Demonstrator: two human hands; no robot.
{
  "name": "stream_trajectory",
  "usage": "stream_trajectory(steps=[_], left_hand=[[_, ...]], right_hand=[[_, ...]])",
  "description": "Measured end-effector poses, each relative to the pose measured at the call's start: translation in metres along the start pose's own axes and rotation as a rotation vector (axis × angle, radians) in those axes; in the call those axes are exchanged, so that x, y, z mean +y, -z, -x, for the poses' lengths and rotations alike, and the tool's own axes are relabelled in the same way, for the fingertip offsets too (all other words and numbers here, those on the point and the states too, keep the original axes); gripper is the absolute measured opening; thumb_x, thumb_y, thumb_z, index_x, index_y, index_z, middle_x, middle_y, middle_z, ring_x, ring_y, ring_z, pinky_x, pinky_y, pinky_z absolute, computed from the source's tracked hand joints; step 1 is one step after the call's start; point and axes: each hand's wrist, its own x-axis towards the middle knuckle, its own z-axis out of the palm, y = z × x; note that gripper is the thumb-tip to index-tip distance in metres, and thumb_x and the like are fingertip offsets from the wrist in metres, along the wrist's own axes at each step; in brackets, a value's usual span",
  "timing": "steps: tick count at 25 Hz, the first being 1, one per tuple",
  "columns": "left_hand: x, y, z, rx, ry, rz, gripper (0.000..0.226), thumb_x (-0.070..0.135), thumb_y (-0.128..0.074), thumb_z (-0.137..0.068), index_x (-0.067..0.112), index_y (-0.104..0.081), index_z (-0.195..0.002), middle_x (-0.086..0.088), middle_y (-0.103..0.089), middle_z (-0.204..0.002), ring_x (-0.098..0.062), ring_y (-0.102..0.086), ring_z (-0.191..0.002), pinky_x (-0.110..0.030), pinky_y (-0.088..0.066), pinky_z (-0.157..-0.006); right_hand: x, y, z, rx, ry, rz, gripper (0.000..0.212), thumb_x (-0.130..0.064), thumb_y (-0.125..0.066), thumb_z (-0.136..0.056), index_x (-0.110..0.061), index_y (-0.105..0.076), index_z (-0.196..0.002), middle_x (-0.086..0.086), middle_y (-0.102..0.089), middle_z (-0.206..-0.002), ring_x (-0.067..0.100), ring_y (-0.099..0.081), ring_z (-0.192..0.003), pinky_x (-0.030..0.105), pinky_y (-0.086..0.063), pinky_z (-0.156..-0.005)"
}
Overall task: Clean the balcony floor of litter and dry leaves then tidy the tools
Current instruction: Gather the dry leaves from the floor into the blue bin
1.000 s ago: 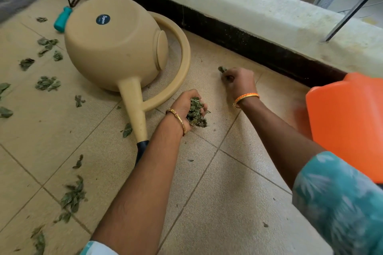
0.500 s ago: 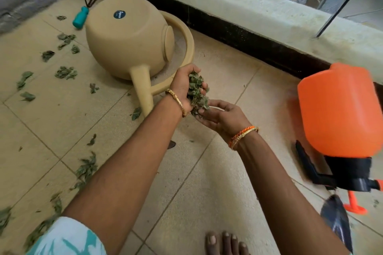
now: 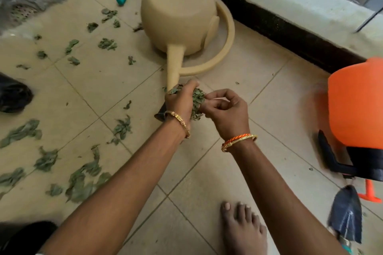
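Leaves (image 3: pixel 85 184) litter the floor (image 3: pixel 207 172) from 9 to 11 o'clock, nearest the viewer at lower left. At centre, the left hand (image 3: pixel 181 102) clenches a gathered wad (image 3: pixel 196 102), likely to carry it off in one load; the right hand (image 3: pixel 228 109), fingers curled, tucks strays in. Beyond, at 12 o'clock, lies a tipped watering can (image 3: pixel 178 14).

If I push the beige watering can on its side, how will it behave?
The watering can lies on its rounded body, so it may rock or roll. It looks like hollow plastic, probably light. Its handle and spout would likely stop a full roll.
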Motion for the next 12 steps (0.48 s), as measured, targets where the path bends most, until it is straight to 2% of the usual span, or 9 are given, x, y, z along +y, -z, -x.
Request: stream_trajectory(steps=[2, 3, 5, 7, 9, 11, 12], left_hand=[[0.015, 0.011, 0.003, 0.064, -0.02, 0.075, 0.051, 0.022, -0.075, -0.063, -0.002, -0.063, -0.107, -0.004, -0.064, -0.076, -0.017, -0.06, -0.058, -0.021, -0.044, -0.046], [0.02, 0.02, 0.002, 0.099, -0.014, 0.102, 0.052, 0.024, -0.075, -0.06, 0.0, -0.064, -0.104, -0.005, -0.065, -0.076, -0.017, -0.059, -0.056, -0.021, -0.043, -0.045], [0.023, 0.037, 0.002, 0.149, 0.0, 0.143, 0.057, 0.03, -0.074, -0.05, 0.001, -0.067, -0.099, -0.007, -0.066, -0.079, -0.02, -0.059, -0.059, -0.022, -0.043, -0.045], [0.019, 0.056, 0.001, 0.221, 0.019, 0.139, 0.06, 0.03, -0.076, -0.05, -0.001, -0.066, -0.102, -0.007, -0.066, -0.08, -0.02, -0.059, -0.06, -0.024, -0.044, -0.046], [0.018, 0.078, -0.001, 0.307, 0.037, 0.11, 0.041, 0.024, -0.076, -0.062, -0.001, -0.064, -0.092, -0.006, -0.065, -0.073, -0.016, -0.058, -0.052, -0.023, -0.047, -0.045], [0.023, 0.1, -0.003, 0.391, 0.034, 0.14, 0.015, 0.014, -0.069, -0.075, 0.003, -0.059, -0.08, -0.005, -0.056, -0.058, -0.01, -0.045, -0.033, -0.015, -0.036, -0.036], [0.026, 0.11, -0.005, 0.426, 0.044, 0.166, 0.011, 0.011, -0.066, -0.077, 0.005, -0.057, -0.08, -0.005, -0.051, -0.054, -0.009, -0.04, -0.029, -0.014, -0.031, -0.033]], right_hand=[[-0.006, -0.017, -0.001, -0.065, 0.107, 0.074, 0.022, 0.011, -0.069, -0.071, -0.01, -0.063, -0.074, 0.008, -0.066, -0.068, 0.021, -0.067, -0.065, 0.031, -0.058, -0.065], [-0.007, -0.028, -0.001, -0.093, 0.149, 0.14, 0.02, 0.008, -0.069, -0.073, -0.011, -0.064, -0.073, 0.007, -0.067, -0.073, 0.023, -0.068, -0.069, 0.034, -0.058, -0.069], [-0.005, -0.05, 0.003, -0.127, 0.221, 0.276, 0.015, 0.003, -0.065, -0.078, -0.011, -0.068, -0.077, 0.003, -0.068, -0.08, 0.02, -0.068, -0.073, 0.034, -0.058, -0.071], [0.001, -0.067, 0.007, -0.173, 0.28, 0.38, 0.015, 0.002, -0.061, -0.079, -0.009, -0.071, -0.083, 0.002, -0.065, -0.085, 0.017, -0.065, -0.078, 0.032, -0.055, -0.073], [0.011, -0.077, 0.007, -0.208, 0.37, 0.516, 0.019, -0.001, -0.06, -0.08, -0.011, -0.072, -0.089, -0.001, -0.06, -0.087, 0.015, -0.059, -0.084, 0.029, -0.052, -0.076], [0.02, -0.086, -0.006, -0.203, 0.499, 0.629, 0.024, -0.007, -0.056, -0.081, -0.014, -0.071, -0.099, 0.003, -0.06, -0.096, 0.021, -0.054, -0.094, 0.035, -0.048, -0.082], [0.023, -0.094, -0.016, -0.247, 0.558, 0.696, 0.028, -0.01, -0.054, -0.083, -0.014, -0.067, -0.108, 0.007, -0.06, -0.107, 0.025, -0.052, -0.104, 0.04, -0.046, -0.089]])
